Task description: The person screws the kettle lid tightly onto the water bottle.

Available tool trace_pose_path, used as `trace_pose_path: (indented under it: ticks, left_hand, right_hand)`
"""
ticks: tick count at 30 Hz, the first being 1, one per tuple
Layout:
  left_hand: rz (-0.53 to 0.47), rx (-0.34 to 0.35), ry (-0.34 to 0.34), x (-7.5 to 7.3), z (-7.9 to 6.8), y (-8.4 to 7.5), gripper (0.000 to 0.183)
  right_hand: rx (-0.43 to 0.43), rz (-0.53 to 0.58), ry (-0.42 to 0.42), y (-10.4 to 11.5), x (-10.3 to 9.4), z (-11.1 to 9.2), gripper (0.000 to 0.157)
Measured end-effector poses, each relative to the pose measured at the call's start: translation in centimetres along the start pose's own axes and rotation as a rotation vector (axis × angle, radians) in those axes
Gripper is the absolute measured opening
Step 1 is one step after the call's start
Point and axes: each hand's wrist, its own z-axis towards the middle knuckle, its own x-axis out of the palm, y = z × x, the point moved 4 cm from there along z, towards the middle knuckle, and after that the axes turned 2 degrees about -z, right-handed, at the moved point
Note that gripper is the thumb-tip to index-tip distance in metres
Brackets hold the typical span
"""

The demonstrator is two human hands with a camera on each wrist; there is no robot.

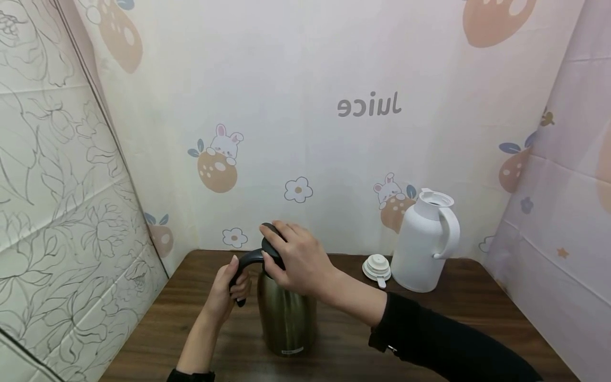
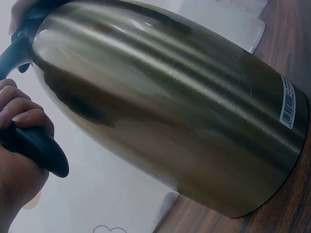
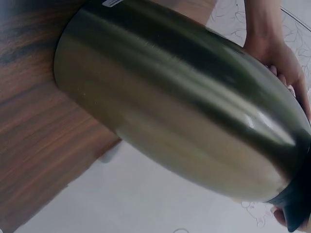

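Observation:
In the head view a brushed gold-green metal thermos jug (image 1: 286, 321) stands upright on the wooden table. My left hand (image 1: 223, 291) grips its black curved handle (image 1: 249, 258), and in the left wrist view the fingers wrap round the handle's lower end (image 2: 41, 150). Over the top, my right hand (image 1: 304, 259) holds the black lid (image 1: 270, 236), fingers across it and thumb at the near side. The palm hides much of that lid. A barcode sticker (image 2: 288, 103) sits low on the metal body.
To the right stands a white jug (image 1: 414, 252) with a handle and an uncovered mouth. Beside it a white stopper (image 1: 377, 269) lies on the brown table (image 1: 355, 339). Printed cloth (image 1: 305, 69) hangs behind and on both sides.

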Motion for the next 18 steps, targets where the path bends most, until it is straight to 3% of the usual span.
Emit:
trace_pose_path:
  ticks: [4, 10, 14, 18]
  left_hand:
    - [-0.012, 0.007, 0.011, 0.1, -0.1, 0.1, 0.055]
    - [-0.012, 0.041, 0.024, 0.1, 0.0, 0.1, 0.053]
    - [-0.005, 0.038, 0.026, 0.0, 0.0, 0.1, 0.054]
    - [-0.006, 0.028, 0.024, -0.1, 0.1, 0.0, 0.056]
  right_hand:
    - [-0.022, 0.021, 0.049, -0.3, -0.1, -0.2, 0.049]
    - [-0.112, 0.168, 0.127, -1.3, -0.1, -0.2, 0.045]
    - [-0.191, 0.265, 0.143, -2.0, 0.1, 0.2, 0.043]
    - [-0.229, 0.293, 0.145, -2.4, 0.2, 0.4, 0.042]
